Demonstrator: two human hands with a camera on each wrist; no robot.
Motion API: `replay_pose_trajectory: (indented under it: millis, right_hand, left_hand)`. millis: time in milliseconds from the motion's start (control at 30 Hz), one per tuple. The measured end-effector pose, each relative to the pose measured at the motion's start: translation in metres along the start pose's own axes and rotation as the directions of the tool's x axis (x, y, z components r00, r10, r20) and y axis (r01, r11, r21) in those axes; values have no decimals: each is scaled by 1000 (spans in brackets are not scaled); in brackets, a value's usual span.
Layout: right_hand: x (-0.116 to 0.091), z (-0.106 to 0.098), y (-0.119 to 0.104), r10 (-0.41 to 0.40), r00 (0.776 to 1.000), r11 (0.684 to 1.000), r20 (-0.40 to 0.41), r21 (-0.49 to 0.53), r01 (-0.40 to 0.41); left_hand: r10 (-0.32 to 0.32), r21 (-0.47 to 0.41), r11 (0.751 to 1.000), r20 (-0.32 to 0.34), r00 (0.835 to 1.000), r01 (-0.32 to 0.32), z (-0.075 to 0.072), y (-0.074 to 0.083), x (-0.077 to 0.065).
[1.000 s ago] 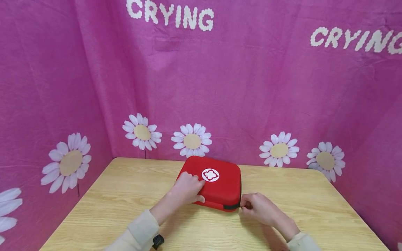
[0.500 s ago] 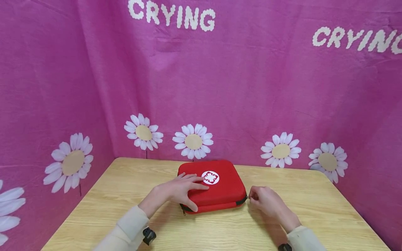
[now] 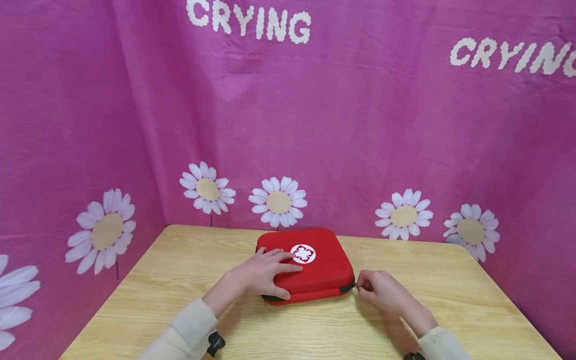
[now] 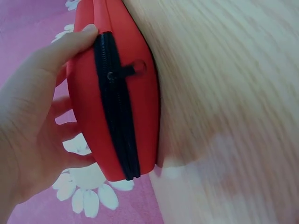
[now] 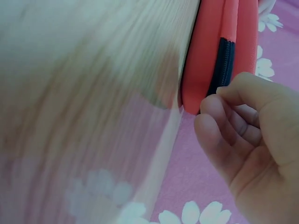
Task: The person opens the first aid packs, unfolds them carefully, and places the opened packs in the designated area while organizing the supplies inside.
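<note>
A red zippered first-aid case [image 3: 315, 275] with a white round emblem lies flat on the wooden table. My left hand [image 3: 261, 272] rests on its left part, fingers spread over the lid and thumb at the front edge. Seen from the left wrist, a black zipper pull [image 4: 128, 71] hangs free on that side of the zipper. At the right front corner, my right hand [image 3: 382, 290] pinches a small zipper pull [image 3: 355, 285] between thumb and forefinger. In the right wrist view the fingertips, right beside the black zipper tape [image 5: 221, 65], mostly hide this pull.
The wooden table [image 3: 180, 280] reaches back to a pink curtain [image 3: 342, 125] printed with daisies and white lettering. More curtain hangs along the left and right sides.
The case has turned counterclockwise and shifted slightly right. My left fingers have spread out over the lid. My right hand has moved a little right and away from me, still pinching at the corner.
</note>
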State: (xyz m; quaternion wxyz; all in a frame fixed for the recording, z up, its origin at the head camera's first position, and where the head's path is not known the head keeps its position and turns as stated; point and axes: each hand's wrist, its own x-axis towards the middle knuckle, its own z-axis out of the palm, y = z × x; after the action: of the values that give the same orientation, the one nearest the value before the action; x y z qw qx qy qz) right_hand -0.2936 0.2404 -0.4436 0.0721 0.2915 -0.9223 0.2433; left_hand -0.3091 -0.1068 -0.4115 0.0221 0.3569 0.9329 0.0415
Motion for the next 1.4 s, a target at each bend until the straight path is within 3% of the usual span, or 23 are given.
replay_pose_trajectory:
  millis: [467, 667, 800, 1000, 1167, 1267, 1400]
  right_hand:
    - [3, 9, -18, -58, 997, 998, 44, 22, 57]
    - [9, 10, -21, -18, 998, 1000, 60, 5, 18]
    - [9, 8, -22, 1, 998, 1000, 62, 10, -1]
    - [9, 5, -22, -39, 994, 999, -98, -4, 39]
    - [10, 0, -22, -56, 974, 997, -217, -55, 46]
    - [13, -1, -20, -59, 972, 995, -226, -86, 41]
    - [19, 3, -19, -6, 988, 997, -153, -73, -5]
  left_hand:
    - [-51, 31, 998, -17, 999, 51, 1, 13, 8]
    - [-79, 46, 996, -4, 997, 79, -2, 18, 11]
    - [-82, 11, 997, 9, 997, 82, -5, 15, 10]
    - [-72, -79, 994, -6, 997, 72, -13, -5, 7]
    - [-97, -140, 986, -80, 992, 85, -8, -33, 5]
    - [-148, -198, 972, -101, 984, 126, -2, -47, 5]
    - [-239, -325, 924, -73, 968, 203, 2, -55, 6]
